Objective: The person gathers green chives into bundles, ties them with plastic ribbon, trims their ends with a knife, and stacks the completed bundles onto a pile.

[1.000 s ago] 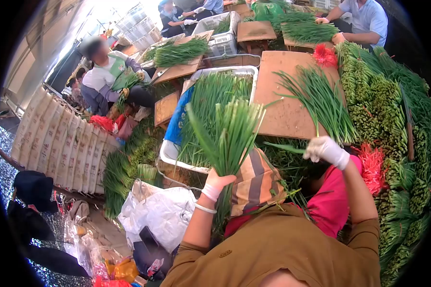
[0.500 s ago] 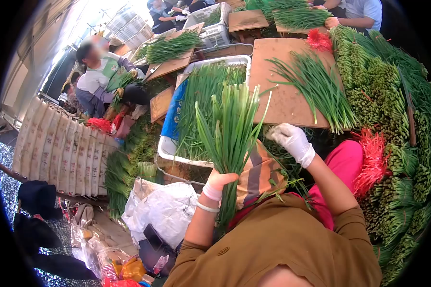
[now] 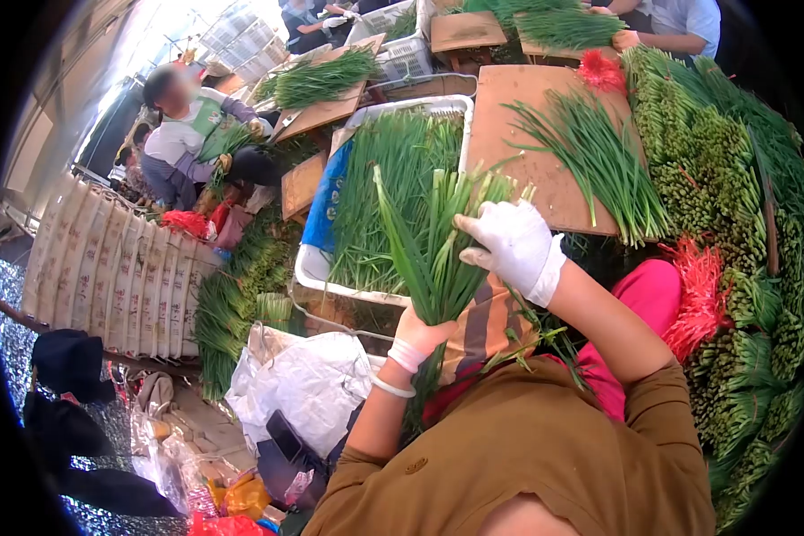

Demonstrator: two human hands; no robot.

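My left hand (image 3: 425,332), in a white glove, is closed around the lower part of an upright bunch of garlic chives (image 3: 431,268), its pale cut ends fanning upward. My gloved right hand (image 3: 516,246) is at the upper right of the bunch, fingers bent around some stalks that lean toward it. Behind the bunch is a white plastic crate (image 3: 467,134) full of garlic chives, with a blue sheet along its left side. A wooden board (image 3: 509,89) beyond my right hand carries a loose spread of chives (image 3: 590,161).
Tied chive bundles (image 3: 688,134) are stacked high along my right, with red ties (image 3: 692,295) against them. At lower left lie a white sack (image 3: 299,384) and a phone (image 3: 284,436). A co-worker (image 3: 188,134) sits at the left near a pale slatted stack (image 3: 116,277).
My right hand has moved up and left from beside the board's edge to the top of the bunch. Some stalks now lean right; the left hand keeps its hold.
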